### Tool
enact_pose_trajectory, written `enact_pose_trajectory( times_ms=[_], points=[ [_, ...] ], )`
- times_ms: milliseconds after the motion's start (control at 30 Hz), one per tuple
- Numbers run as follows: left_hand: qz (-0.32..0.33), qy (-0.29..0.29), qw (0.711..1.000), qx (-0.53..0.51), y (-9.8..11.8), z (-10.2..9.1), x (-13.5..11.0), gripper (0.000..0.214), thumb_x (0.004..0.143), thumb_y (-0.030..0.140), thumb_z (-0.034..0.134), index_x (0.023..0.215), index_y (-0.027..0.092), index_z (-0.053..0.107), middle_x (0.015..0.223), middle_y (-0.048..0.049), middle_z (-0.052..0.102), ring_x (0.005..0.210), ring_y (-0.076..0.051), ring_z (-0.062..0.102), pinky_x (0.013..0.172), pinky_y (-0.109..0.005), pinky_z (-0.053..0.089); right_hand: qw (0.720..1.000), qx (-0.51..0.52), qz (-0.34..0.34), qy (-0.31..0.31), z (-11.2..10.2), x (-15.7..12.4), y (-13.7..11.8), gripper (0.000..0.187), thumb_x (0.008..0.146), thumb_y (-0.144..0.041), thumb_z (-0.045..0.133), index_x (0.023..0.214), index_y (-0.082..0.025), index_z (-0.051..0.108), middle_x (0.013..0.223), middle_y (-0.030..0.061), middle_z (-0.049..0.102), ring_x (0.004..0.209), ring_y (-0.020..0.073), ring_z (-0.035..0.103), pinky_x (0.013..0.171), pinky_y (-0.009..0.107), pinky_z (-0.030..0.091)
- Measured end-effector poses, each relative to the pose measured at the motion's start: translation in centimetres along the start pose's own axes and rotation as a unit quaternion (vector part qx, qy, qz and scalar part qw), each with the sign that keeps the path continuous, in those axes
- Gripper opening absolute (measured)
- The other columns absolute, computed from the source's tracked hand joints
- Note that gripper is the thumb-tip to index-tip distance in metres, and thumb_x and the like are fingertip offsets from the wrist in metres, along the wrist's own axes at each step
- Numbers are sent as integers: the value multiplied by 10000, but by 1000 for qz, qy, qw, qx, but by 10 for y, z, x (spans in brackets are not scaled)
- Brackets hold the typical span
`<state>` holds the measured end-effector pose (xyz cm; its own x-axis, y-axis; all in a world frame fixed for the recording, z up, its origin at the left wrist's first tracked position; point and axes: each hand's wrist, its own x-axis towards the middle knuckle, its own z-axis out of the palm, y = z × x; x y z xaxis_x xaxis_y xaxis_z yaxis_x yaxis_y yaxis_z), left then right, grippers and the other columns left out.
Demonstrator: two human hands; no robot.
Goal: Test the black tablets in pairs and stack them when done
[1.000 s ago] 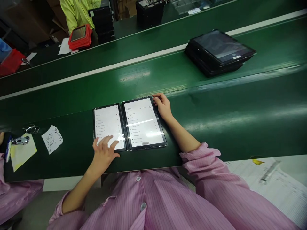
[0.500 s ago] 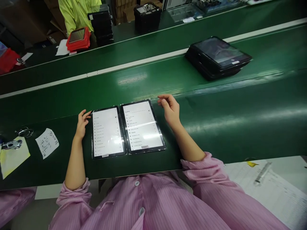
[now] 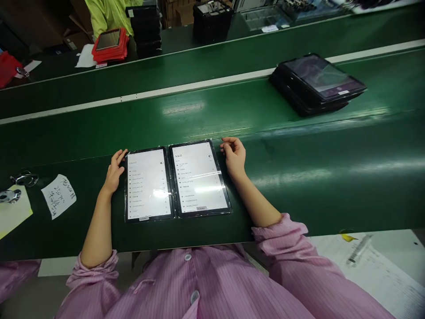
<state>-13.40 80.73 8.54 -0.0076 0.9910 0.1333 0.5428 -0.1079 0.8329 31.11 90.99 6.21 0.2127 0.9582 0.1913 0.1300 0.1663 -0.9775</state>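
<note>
Two tablets lie side by side on the green bench, screens up and lit with white pages of list entries. The left tablet (image 3: 149, 186) sits close beside the right tablet (image 3: 200, 179); each bears a small label at its lower edge. My left hand (image 3: 114, 172) rests by the left tablet's upper left corner, fingers loosely extended and holding nothing. Near the right tablet's upper right corner is my right hand (image 3: 235, 157), its fingers loosely curled, with nothing visible in it. Whether either hand touches a tablet I cannot tell.
Stacked black tablets (image 3: 318, 84) lie on the green conveyor at right. To my left are a handwritten note (image 3: 59, 196), a yellowish paper (image 3: 15, 212) and a shiny metal object (image 3: 25, 178). Across the belt, a person in yellow (image 3: 108, 15) is near red sleeves (image 3: 109, 51).
My right hand's fingers have curled in somewhat more. My left hand stays by the left tablet's edge. The view has shifted slightly; both tablets remain in place.
</note>
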Motion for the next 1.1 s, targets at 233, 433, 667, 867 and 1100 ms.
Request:
enact_pose_trajectory(
  times_ms=[233,433,667,867,1100],
  points=[
    [3,-7,1000,2,1,-1,0,869,863,726,527,1524,207,305,1586,-172,397,1443,-364,396,1187,-519,275,1000,17,-10,10,-2,-1,0,219,835,-387,640,995,-248,585,868,43,674,849,226,666,694,359,547],
    [10,-15,1000,-4,-3,-2,0,885,856,708,555,1531,205,282,1588,-178,390,1432,-367,404,1181,-526,281,999,42,6,19,-1,-3,-2,321,791,-451,745,967,-250,567,872,36,720,846,219,710,599,302,532],
    [9,-13,1000,-5,3,-2,0,862,858,712,559,1511,207,312,1576,-182,400,1442,-382,384,1183,-535,274,998,55,0,19,0,-5,-8,352,780,-466,779,911,-244,539,883,39,730,798,222,729,536,280,512],
    [14,-29,999,-20,5,-2,-1,876,848,712,586,1516,222,303,1593,-185,369,1470,-390,343,1204,-553,239,995,48,-60,56,-3,-18,-38,363,850,-579,710,806,-267,530,509,-74,454,387,138,446,430,302,394],
    [0,-67,997,-40,4,-6,-3,967,810,735,614,1552,252,225,1649,-175,257,1529,-399,212,1231,-578,152,973,-12,-179,-145,-14,-42,-78,570,1001,-679,320,891,-296,727,562,14,548,496,196,486,516,373,367]
  ],
)
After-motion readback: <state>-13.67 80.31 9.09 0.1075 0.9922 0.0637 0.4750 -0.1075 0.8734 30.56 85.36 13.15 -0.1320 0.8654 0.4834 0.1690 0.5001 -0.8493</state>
